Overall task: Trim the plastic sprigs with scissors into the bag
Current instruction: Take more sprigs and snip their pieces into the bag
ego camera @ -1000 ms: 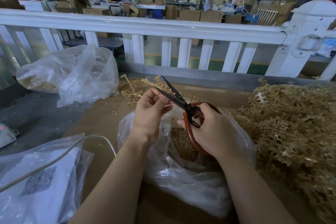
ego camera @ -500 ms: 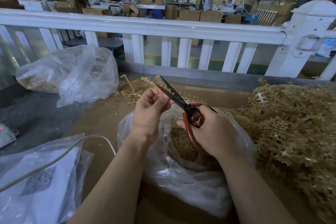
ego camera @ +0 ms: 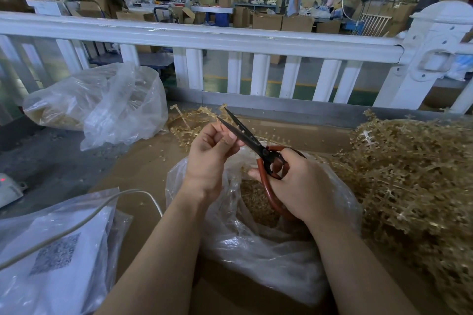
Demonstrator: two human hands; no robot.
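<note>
Right hand (ego camera: 302, 184) grips red handles of scissors (ego camera: 258, 148); dark blades slightly parted, pointing up-left. Left hand (ego camera: 212, 156) closed in pinch, fingertips touching lower blade; whatever it pinches too small to tell. Both hands above open clear bag (ego camera: 256, 245) at middle of desk (ego camera: 143, 169), tan trimmings inside. Large heap of tan plastic sprigs (ego camera: 414, 179) along right edge of desk; smaller scatter near far edge, behind hands. Second filled bag (ego camera: 102, 102) at far left corner. White railing (ego camera: 204, 36) beyond desk.
</note>
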